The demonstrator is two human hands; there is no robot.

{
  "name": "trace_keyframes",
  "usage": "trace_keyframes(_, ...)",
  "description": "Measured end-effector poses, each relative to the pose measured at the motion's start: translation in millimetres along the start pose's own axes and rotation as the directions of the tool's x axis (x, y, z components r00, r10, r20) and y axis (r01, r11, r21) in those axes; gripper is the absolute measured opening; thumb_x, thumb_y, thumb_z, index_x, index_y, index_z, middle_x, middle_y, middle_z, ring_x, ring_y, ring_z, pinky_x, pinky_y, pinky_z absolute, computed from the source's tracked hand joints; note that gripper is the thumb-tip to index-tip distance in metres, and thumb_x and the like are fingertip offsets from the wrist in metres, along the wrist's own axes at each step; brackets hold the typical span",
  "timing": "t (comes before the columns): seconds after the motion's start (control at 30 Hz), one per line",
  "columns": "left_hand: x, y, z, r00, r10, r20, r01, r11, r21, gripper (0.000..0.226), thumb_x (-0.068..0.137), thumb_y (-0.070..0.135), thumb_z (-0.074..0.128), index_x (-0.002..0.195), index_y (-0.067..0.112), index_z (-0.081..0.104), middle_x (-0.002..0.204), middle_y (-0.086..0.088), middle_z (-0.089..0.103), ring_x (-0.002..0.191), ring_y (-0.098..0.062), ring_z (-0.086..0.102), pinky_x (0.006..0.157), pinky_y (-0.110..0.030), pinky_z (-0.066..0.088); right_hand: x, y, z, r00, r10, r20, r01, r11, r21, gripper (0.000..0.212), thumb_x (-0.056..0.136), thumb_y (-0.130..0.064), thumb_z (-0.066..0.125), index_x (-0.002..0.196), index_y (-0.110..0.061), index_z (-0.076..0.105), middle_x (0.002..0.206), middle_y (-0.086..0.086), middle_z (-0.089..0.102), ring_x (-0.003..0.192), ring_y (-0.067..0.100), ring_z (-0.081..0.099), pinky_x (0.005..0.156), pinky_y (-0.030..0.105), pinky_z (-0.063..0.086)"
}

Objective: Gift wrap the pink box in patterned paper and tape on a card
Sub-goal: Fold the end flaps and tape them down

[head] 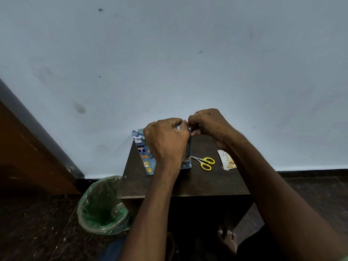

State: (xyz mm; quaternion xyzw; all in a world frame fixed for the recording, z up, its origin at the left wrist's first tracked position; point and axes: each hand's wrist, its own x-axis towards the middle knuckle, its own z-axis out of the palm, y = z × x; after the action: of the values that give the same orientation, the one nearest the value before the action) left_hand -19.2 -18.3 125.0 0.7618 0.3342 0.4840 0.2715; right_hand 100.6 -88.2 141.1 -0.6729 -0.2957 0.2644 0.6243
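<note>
The blue animal-patterned paper [142,147] lies at the back left of the small dark table [207,183]. No pink shows; my left forearm and the paper cover the box. My left hand [166,140] hovers above the paper, fingers curled round a small dotted object [178,127] that looks like a tape roll. My right hand [207,123] meets it fingertip to fingertip and pinches at that object's edge. The card [227,160], cream with yellow print, lies at the table's right side, partly under my right forearm.
Yellow-handled scissors [206,162] lie between the paper and the card. A green bin [101,206] lined with clear plastic stands on the floor left of the table. A pale wall rises right behind the table, and a wooden door frame [28,147] stands at left.
</note>
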Motion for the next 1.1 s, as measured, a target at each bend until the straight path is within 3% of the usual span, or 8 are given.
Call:
trace_keyframes(0.27, 3, -5, 2, 0.992, -0.114, 0.051, 0.117, 0.991, -0.059, 0.022, 0.083, 0.047, 0.069, 0.089, 0.031, 0.084, 0.064, 0.011, 0.075, 0.076, -0.017, 0.075, 0.081, -0.042, 0.062, 2, 5, -1, 1.0, 0.022, -0.017, -0.022, 1.0, 0.013, 0.059, 0.082, 0.004, 0.072, 0.038, -0.023, 0.043, 0.048, -0.002, 0.053, 0.062, 0.025, 0.064, 0.061, 0.027, 0.057)
trace_keyframes(0.4, 3, -9, 6, 0.995, -0.087, 0.052, 0.089, 0.995, -0.043, 0.023, 0.088, 0.037, 0.066, 0.073, 0.023, 0.077, 0.054, 0.003, 0.068, 0.068, -0.025, 0.073, 0.084, -0.043, 0.06, 5, 9, -5, 0.982, 0.172, 0.083, -0.189, 0.938, 0.289, 0.04, 0.085, 0.01, 0.068, 0.053, -0.012, 0.059, 0.068, 0.008, 0.064, 0.068, 0.02, 0.066, 0.066, 0.026, 0.061)
trace_keyframes(0.53, 5, -14, 8, 0.996, -0.065, 0.058, 0.066, 0.997, -0.026, 0.024, 0.09, 0.037, 0.061, 0.067, 0.036, 0.053, 0.056, -0.008, 0.066, 0.063, -0.032, 0.071, 0.085, -0.041, 0.059, 6, 12, -4, 0.973, 0.193, 0.131, -0.229, 0.89, 0.395, 0.03, 0.087, 0.005, 0.061, 0.062, -0.011, 0.067, 0.075, 0.006, 0.064, 0.072, 0.018, 0.062, 0.066, 0.026, 0.057)
trace_keyframes(0.63, 6, -16, 8, 0.997, -0.055, 0.062, 0.056, 0.998, -0.024, 0.023, 0.091, 0.037, 0.06, 0.069, 0.038, 0.052, 0.055, -0.007, 0.066, 0.062, -0.031, 0.07, 0.083, -0.041, 0.059, 4, 15, 1, 0.986, 0.131, 0.1, -0.157, 0.933, 0.324, 0.003, 0.085, -0.004, 0.066, 0.087, -0.007, 0.068, 0.085, 0.007, 0.067, 0.077, 0.019, 0.063, 0.072, 0.03, 0.054)
trace_keyframes(0.73, 8, -16, 6, 0.994, -0.037, 0.102, 0.042, 0.998, -0.049, 0.026, 0.095, 0.035, 0.058, 0.071, 0.03, 0.064, 0.054, 0.0, 0.068, 0.062, -0.02, 0.071, 0.086, -0.04, 0.059, 2, 19, 5, 0.991, 0.076, 0.112, -0.102, 0.965, 0.243, 0.012, 0.094, -0.003, 0.063, 0.103, -0.004, 0.07, 0.09, 0.009, 0.072, 0.082, 0.019, 0.066, 0.076, 0.031, 0.054)
trace_keyframes(0.87, 19, -19, -10, 0.947, -0.086, 0.308, 0.163, 0.958, -0.234, 0.028, 0.106, 0.027, 0.055, 0.122, 0.02, 0.077, 0.069, 0.006, 0.078, 0.088, 0.004, 0.074, 0.096, -0.031, 0.058, 1, 23, 1, 0.992, -0.011, 0.122, -0.02, 0.968, 0.249, 0.031, 0.092, -0.01, 0.068, 0.123, -0.006, 0.069, 0.107, 0.015, 0.074, 0.093, 0.025, 0.066, 0.078, 0.033, 0.054)
trace_keyframes(1.0, 30, -24, -31, 0.895, -0.046, 0.443, 0.232, 0.897, -0.375, 0.032, 0.111, 0.012, 0.049, 0.136, 0.016, 0.069, 0.083, -0.001, 0.082, 0.105, 0.009, 0.07, 0.098, -0.025, 0.054, -4, 24, 4, 0.972, -0.224, 0.071, 0.22, 0.973, 0.064, 0.043, 0.084, -0.009, 0.078, 0.126, -0.017, 0.07, 0.12, 0.006, 0.075, 0.107, 0.022, 0.072, 0.078, 0.027, 0.056)
trace_keyframes(1.1, 30, -23, -44, 0.891, 0.004, 0.455, 0.233, 0.854, -0.464, 0.034, 0.111, 0.007, 0.049, 0.141, 0.012, 0.065, 0.089, -0.003, 0.083, 0.112, 0.001, 0.071, 0.099, -0.02, 0.053, -8, 23, 10, 0.927, -0.372, 0.044, 0.374, 0.926, -0.053, 0.03, 0.087, -0.004, 0.063, 0.113, -0.013, 0.076, 0.112, 0.003, 0.077, 0.109, 0.022, 0.071, 0.087, 0.037, 0.058)
